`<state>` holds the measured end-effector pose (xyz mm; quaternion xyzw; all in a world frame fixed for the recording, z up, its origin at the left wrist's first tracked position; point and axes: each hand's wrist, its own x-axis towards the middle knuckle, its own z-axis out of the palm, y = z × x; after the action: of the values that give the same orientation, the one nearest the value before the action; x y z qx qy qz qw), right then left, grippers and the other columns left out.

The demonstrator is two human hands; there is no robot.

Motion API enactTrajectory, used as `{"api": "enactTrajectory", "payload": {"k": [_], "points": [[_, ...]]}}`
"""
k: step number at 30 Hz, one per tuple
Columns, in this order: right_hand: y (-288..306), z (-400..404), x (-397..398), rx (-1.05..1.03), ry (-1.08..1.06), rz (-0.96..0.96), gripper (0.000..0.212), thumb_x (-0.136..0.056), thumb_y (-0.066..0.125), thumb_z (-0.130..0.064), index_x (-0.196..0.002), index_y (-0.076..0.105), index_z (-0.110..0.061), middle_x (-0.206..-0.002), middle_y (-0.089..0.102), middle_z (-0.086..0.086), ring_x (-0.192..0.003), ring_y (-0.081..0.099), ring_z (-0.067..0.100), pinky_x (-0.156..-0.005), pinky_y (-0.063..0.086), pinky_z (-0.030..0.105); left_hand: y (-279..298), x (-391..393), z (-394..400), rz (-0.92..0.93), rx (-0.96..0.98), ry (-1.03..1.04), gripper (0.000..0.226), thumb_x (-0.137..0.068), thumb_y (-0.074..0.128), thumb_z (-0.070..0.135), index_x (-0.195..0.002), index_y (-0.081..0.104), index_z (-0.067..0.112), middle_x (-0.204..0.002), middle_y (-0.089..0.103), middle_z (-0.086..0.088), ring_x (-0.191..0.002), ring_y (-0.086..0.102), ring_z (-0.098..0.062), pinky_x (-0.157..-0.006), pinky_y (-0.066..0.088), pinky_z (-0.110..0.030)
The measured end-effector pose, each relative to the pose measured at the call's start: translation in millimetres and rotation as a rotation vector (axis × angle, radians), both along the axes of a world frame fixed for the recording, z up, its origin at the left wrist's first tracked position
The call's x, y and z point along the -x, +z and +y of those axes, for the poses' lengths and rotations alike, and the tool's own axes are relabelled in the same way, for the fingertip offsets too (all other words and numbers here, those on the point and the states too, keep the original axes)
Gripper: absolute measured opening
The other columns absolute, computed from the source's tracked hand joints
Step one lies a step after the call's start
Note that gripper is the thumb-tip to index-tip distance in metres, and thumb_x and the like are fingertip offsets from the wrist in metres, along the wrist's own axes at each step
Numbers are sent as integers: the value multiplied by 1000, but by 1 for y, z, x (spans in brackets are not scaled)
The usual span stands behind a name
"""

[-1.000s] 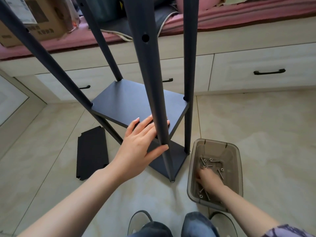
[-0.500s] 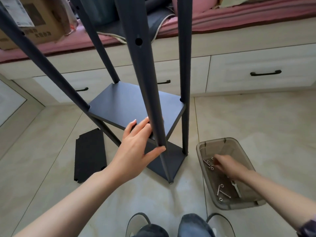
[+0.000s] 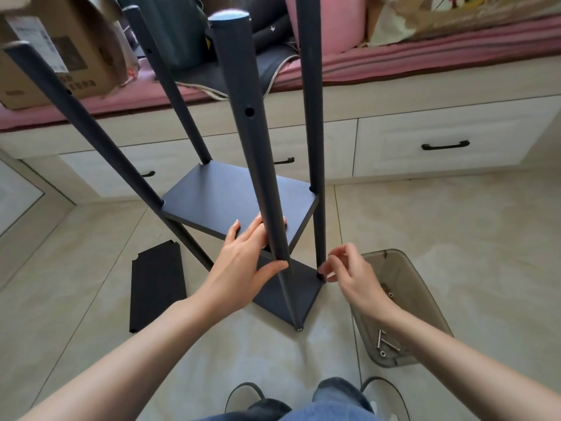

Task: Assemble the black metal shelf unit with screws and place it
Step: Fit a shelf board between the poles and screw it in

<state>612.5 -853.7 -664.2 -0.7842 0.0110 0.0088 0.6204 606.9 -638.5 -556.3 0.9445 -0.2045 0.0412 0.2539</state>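
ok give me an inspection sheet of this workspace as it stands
surface: tiled floor, pale, bears everything.
job's things: shelf unit upright, two shelves fitted on four posts; spare shelf panel flat on the floor to its left; screw tub to its right, a few screws inside.
clutter: cardboard box and fabrics on the pink bench.
hands: left hand grips the near post; right hand at the lower shelf's right corner, seemingly pinching a screw, blurred.
cables: nothing seen.
surroundings: drawer fronts with black handles.
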Motion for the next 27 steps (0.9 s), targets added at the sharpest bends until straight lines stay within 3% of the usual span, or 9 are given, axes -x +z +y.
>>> {"api": "enactTrajectory", "payload": {"k": [3, 7, 11, 15, 20, 23, 27], "points": [[5, 37, 1, -179, -18, 63, 10, -104, 41, -16, -97, 47, -14, -76, 73, 3, -76, 69, 13, -73, 58, 29, 0, 2, 3, 3, 8, 3, 63, -92, 72, 23, -148, 42, 26, -129, 56, 16, -124, 52, -3, -121, -3, -21], [-5, 68, 3, -233, -19, 127, 12, -104, 39, -24, -95, 45, -20, -70, 72, -8, -69, 67, 2, -69, 51, 24, 1, 6, 7, 1, 18, 5, 65, -92, 72, 23, -149, 41, 27, -139, 57, 13, -142, 43, -13, -115, -10, -11], [-7, 85, 9, -318, 29, 130, 17, -106, 35, -28, -97, 41, -14, -66, 70, 2, -64, 68, 13, -59, 50, 18, 1, 8, 10, 8, 6, -11, 65, -92, 71, 26, -150, 41, 23, -149, 51, 8, -147, 35, -13, -122, -5, -24], [3, 96, 8, -266, 40, 64, 20, -108, 31, -27, -95, 40, -15, -54, 61, -4, -54, 57, 7, -54, 43, 11, 8, 9, 17, 9, 31, 17, 63, -93, 69, 29, -149, 42, 20, -147, 54, 9, -146, 36, -10, -123, -1, -27], [30, 107, 3, -293, 103, 59, 17, -109, 29, -26, -98, 36, -15, -53, 57, 2, -53, 53, 21, -52, 43, 24, 28, 9, 36, 30, 151, 72, 56, -92, 71, 24, -143, 48, 25, -134, 58, 20, -134, 48, -4, -126, 9, -41], [48, 115, 1, -279, 130, 4, 15, -108, 30, -24, -98, 36, -15, -53, 56, 3, -51, 52, 21, -50, 42, 25, 40, 10, 49, 72, 238, 104, 52, -91, 73, 20, -138, 52, 26, -122, 54, 33, -127, 48, 2, -123, 23, -51], [64, 131, 1, -305, 132, -37, 13, -108, 31, -20, -98, 36, -14, -50, 54, -1, -46, 50, 17, -46, 41, 23, 51, 14, 65, 74, 323, 165, 48, -91, 73, 19, -134, 54, 28, -125, 58, 26, -130, 52, -5, -119, 31, -51]]}}
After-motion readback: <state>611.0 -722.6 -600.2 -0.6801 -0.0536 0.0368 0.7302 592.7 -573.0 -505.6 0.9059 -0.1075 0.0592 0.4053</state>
